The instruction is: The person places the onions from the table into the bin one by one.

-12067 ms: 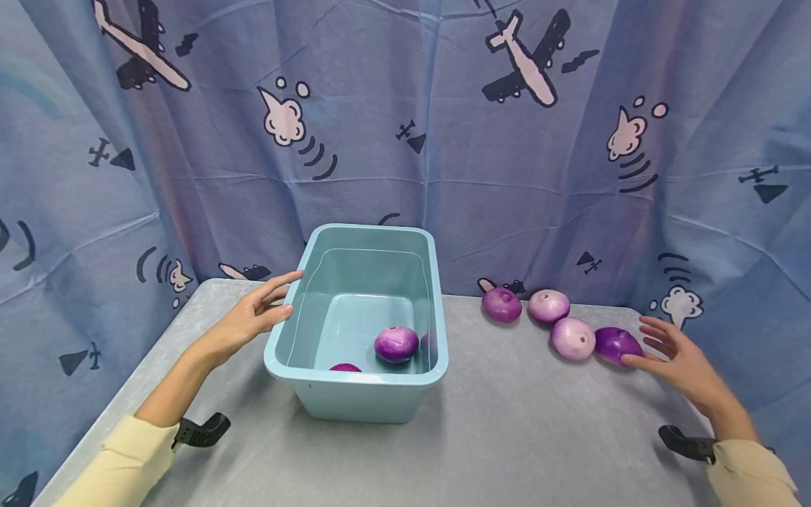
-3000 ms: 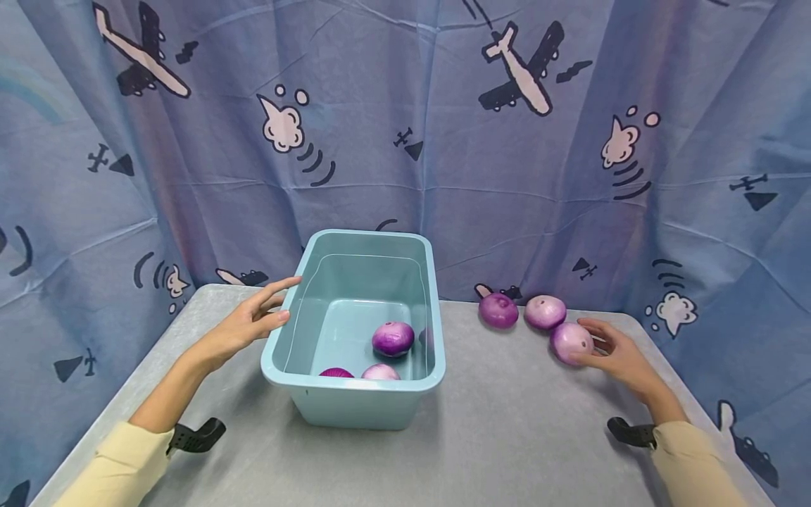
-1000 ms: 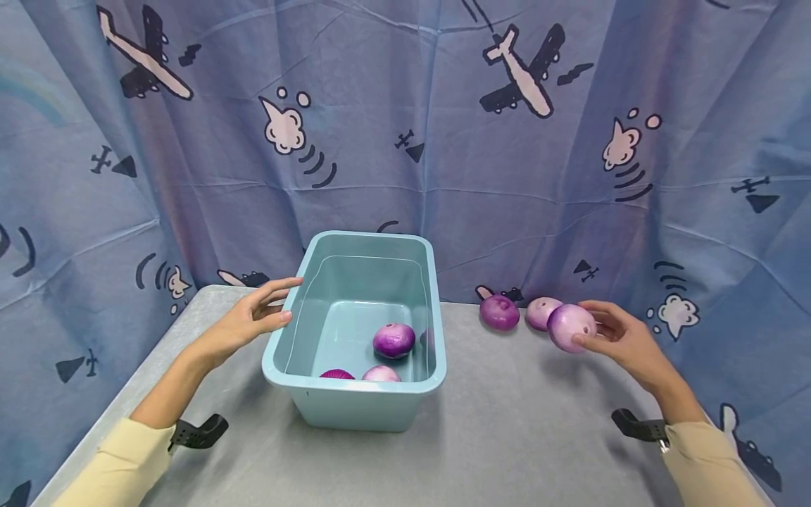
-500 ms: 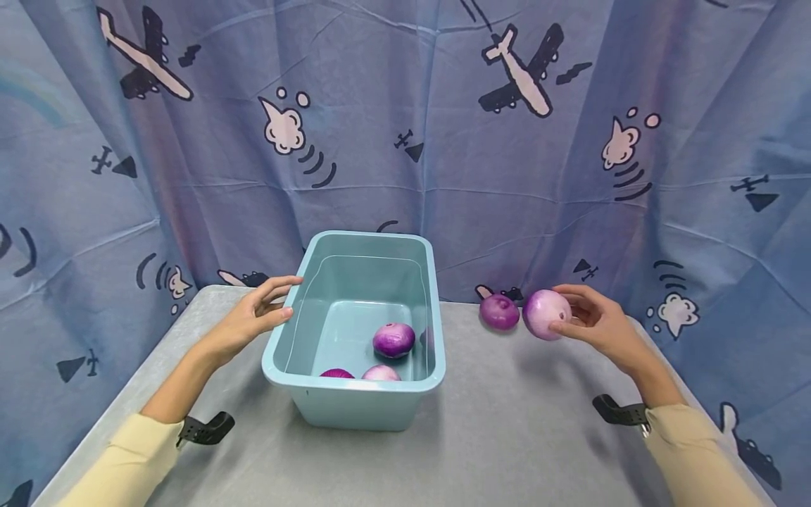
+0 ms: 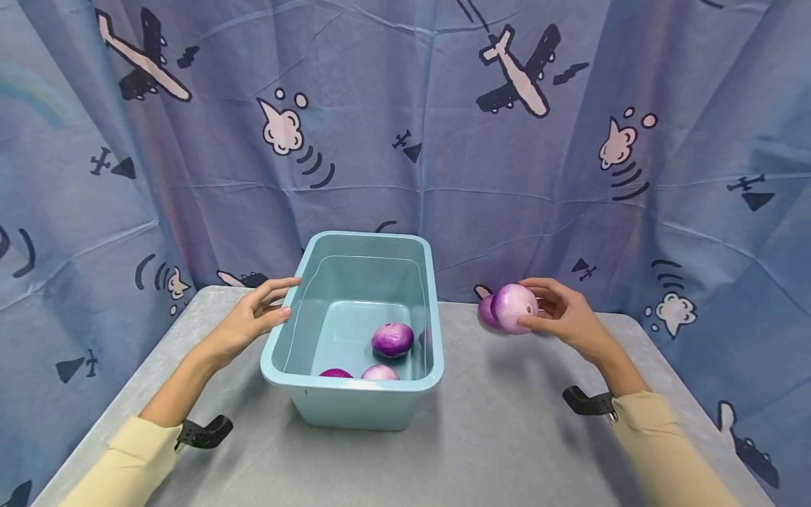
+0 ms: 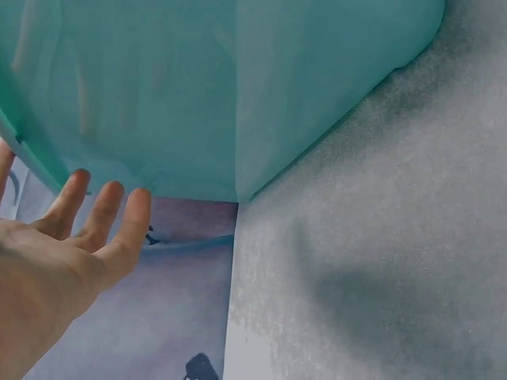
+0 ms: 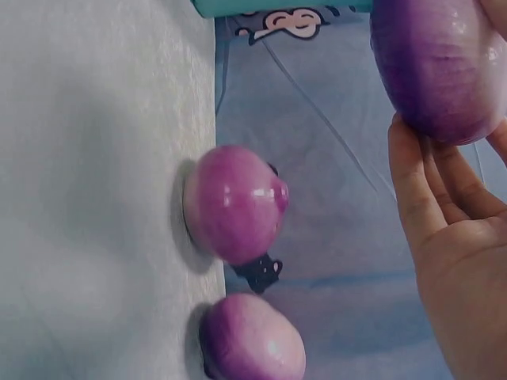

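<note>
In the head view my right hand (image 5: 564, 317) holds a pale-purple onion (image 5: 514, 308) raised over the back of the table, fingers and thumb on its right side. The right wrist view shows the held onion (image 7: 436, 71) above two others on the table, a magenta onion (image 7: 232, 204) and a paler onion (image 7: 253, 340). From the head, the held onion partly covers the magenta onion (image 5: 486, 312); the paler one is hidden. My left hand (image 5: 237, 327) touches the left rim of a teal bin (image 5: 351, 384), fingers extended. Inside lie a purple onion (image 5: 393, 340) and two more partly behind the front rim.
The grey table (image 5: 500, 436) runs back to a blue curtain (image 5: 355, 141) with printed airplanes, which also hangs at both sides. The bin's tall right wall stands between the right hand and the bin's inside.
My right hand has lifted the pale onion off the table and carried it left toward the bin. Since the oldest frame, the bin has gained an onion. My left hand has stayed at the rim.
</note>
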`<state>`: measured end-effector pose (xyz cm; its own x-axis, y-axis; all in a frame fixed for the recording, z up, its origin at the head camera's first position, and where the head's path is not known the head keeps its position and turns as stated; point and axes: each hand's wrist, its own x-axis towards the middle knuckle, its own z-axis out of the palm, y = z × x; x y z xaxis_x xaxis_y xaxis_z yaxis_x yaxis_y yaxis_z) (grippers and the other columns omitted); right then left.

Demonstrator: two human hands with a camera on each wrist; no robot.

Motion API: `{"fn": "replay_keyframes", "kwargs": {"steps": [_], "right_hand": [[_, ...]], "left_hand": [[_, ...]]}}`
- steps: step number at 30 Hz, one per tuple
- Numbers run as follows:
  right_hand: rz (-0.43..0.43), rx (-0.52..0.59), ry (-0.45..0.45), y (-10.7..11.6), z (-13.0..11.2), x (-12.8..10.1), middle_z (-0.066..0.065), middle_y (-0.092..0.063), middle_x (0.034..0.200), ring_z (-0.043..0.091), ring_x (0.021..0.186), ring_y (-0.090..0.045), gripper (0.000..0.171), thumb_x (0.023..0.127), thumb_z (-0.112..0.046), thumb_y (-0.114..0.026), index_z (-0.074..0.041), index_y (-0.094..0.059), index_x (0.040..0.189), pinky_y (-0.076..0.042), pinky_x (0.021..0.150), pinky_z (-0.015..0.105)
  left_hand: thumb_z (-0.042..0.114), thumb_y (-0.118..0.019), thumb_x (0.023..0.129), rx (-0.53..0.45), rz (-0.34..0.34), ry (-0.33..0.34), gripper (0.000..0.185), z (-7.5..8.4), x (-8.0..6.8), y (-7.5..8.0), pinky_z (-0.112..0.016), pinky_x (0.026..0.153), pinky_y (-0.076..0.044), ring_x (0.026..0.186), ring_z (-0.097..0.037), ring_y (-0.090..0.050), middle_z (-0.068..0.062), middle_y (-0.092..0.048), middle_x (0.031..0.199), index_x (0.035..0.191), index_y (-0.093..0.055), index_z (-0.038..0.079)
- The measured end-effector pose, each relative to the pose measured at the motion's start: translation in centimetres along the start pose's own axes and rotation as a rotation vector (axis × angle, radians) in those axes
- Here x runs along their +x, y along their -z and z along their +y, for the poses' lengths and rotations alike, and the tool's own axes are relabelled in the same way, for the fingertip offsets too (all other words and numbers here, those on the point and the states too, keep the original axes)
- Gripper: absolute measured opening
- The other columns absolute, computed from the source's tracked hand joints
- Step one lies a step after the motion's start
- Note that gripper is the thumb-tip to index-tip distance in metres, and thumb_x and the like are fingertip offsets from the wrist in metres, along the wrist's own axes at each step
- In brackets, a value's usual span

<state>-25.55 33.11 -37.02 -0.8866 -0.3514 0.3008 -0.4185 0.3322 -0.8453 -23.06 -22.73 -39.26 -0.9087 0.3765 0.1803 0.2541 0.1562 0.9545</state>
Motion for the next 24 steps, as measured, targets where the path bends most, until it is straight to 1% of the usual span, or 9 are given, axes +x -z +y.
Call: {"fn": "replay_keyframes", "kwargs": {"steps": [6, 10, 17, 24], "right_hand": [[-0.010, 0.051, -0.002, -1.0, -0.2, 0.6, 0.012, -0.061, 0.129, 0.021, 0.109, -0.064, 0.056, 0.087, 0.002, -0.079, -0.002, -0.056, 0.137, -0.053, 0.088, 0.028], [-0.018, 0.075, 0.000, -1.7, -0.5, 0.8, 0.013, -0.061, 0.129, 0.022, 0.110, -0.064, 0.056, 0.087, 0.003, -0.079, -0.001, -0.056, 0.138, -0.053, 0.088, 0.030], [-0.032, 0.079, 0.019, -2.9, -2.2, 1.8, 0.017, -0.059, 0.132, 0.024, 0.112, -0.063, 0.057, 0.086, 0.001, -0.080, -0.002, -0.056, 0.138, -0.053, 0.090, 0.030], [-0.054, 0.103, 0.053, -3.9, -3.8, 3.1, 0.018, -0.059, 0.132, 0.026, 0.114, -0.063, 0.057, 0.085, 0.003, -0.081, -0.003, -0.057, 0.137, -0.053, 0.090, 0.032]], "left_hand": [[0.019, -0.057, 0.105, -0.005, -0.003, 0.009, 0.053, 0.0, 0.0, 0.0, -0.042, 0.093, -0.049, 0.131, -0.036, -0.047, -0.017, -0.041, 0.152, 0.155, -0.040, 0.015], [0.019, -0.057, 0.105, -0.005, -0.003, 0.009, 0.053, 0.0, 0.0, 0.1, -0.042, 0.093, -0.050, 0.129, -0.036, -0.049, -0.018, -0.042, 0.151, 0.155, -0.040, 0.015], [0.019, -0.057, 0.105, -0.004, -0.002, 0.006, 0.053, 0.0, -0.1, 0.1, -0.041, 0.092, -0.050, 0.126, -0.033, -0.052, -0.019, -0.044, 0.148, 0.155, -0.040, 0.015], [0.019, -0.057, 0.105, 0.002, -0.006, 0.011, 0.053, 0.1, -0.2, 0.1, -0.042, 0.092, -0.050, 0.125, -0.035, -0.052, -0.019, -0.044, 0.148, 0.155, -0.040, 0.016]]}}
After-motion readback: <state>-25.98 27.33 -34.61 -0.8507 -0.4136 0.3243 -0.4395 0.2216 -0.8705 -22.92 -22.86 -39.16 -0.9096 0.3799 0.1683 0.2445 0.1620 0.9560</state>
